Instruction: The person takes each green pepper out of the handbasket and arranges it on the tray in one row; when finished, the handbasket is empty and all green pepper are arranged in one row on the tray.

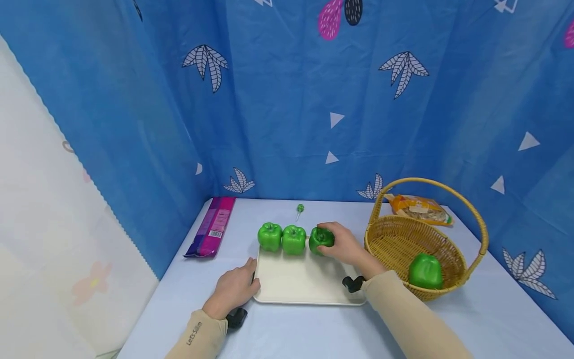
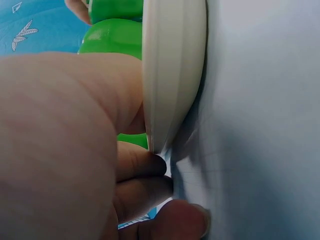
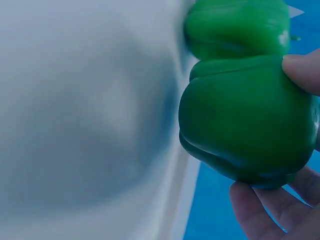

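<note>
"Where's the green bell pepper [image 1: 317, 240]?"
"In the right hand [image 1: 346, 244], grasped between thumb and fingers, stem up, at the far edge of the tray [image 1: 293, 284], just right of the middle pepper [image 1: 294, 241]."
"And the left hand [image 1: 235, 285]?"
"Farther from it, gripping the tray's left side."

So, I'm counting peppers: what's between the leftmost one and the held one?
One green pepper, on the tray; the head view shows it.
</note>
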### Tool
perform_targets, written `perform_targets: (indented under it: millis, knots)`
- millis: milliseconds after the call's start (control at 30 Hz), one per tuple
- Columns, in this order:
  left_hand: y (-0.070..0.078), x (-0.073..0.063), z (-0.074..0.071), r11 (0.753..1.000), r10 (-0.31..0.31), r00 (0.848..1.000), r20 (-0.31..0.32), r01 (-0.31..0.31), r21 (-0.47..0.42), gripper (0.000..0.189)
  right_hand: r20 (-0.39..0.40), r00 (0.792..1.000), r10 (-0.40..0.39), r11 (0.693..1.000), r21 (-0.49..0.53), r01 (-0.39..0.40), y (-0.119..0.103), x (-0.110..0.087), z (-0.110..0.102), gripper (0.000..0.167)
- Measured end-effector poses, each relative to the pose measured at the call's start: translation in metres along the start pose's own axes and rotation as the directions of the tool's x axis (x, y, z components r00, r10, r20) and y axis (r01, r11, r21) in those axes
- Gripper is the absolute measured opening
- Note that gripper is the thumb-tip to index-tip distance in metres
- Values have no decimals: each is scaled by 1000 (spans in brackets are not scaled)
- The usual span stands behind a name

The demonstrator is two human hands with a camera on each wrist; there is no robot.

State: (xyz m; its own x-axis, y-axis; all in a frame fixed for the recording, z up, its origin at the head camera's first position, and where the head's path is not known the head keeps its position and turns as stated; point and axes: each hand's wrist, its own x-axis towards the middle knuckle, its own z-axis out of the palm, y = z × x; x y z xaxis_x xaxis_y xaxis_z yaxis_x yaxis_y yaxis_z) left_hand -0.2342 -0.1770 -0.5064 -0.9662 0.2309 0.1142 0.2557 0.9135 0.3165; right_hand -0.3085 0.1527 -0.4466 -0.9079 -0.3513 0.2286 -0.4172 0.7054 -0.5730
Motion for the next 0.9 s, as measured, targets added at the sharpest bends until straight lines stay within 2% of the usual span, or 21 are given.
perform_targets:
  millis: [167,367,900]
  knots:
    - [3,0,-3,1000,-4,1000,2,4,-2,61,12,1000,6,1000,1,-6,7,1,7,67]
    - [6,0,-6,1000,2,1000,-4,-2,-11,60,17,1000,-5,1000,10,5,6,2,10,67]
    - [4,-2,-4,1000,-22,1000,21,22,-5,61,85,996,0,1000,1,0,4,-2,11,79]
